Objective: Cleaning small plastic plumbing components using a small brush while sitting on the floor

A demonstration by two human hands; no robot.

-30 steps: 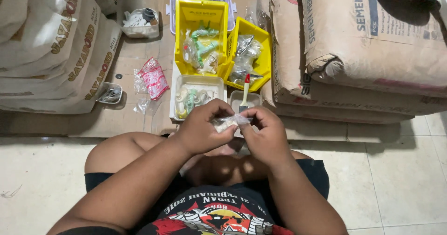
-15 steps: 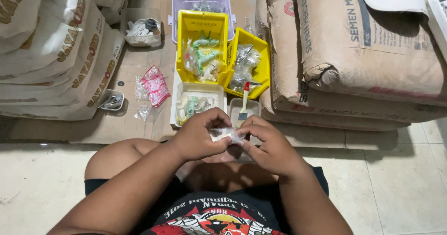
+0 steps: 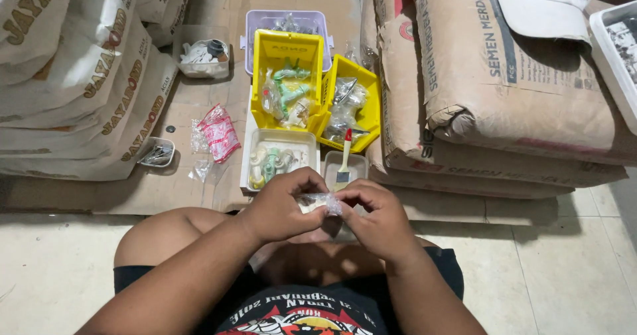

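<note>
Since 0.5 s ago the 2 hands have stayed together over the lap, and the small clear plastic bag (image 3: pixel 323 202) has turned only a little between them; the trays ahead lie as before. The left hand (image 3: pixel 282 205) has its grip narrow, thumb and fingers pinched on the left end of the bag, and the right hand (image 3: pixel 378 219) pinches the right end in the same way, so the bag is held in the air between both hands, just above the knees and in front of the near edge of the cardboard sheet (image 3: pixel 199 103). Just behind the hands, on the cardboard, stands a white tray (image 3: pixel 255 142) with pale and green small parts, and beside it on the right a smaller white tray (image 3: pixel 358 166) with a small brush with a red handle (image 3: pixel 344 157) in it. To the left lie a red and white packet (image 3: pixel 217 133) and a small clear tub (image 3: pixel 158 153). Farther away are 2 yellow bins (image 3: pixel 287 46) filled with bagged parts, the right one tilted, and behind them a pale purple box (image 3: pixel 286 22). Stacks of cement sacks (image 3: pixel 504 83) stand on both sides of the cardboard, and on the right stack a white cap (image 3: pixel 541 6) rests.
</note>
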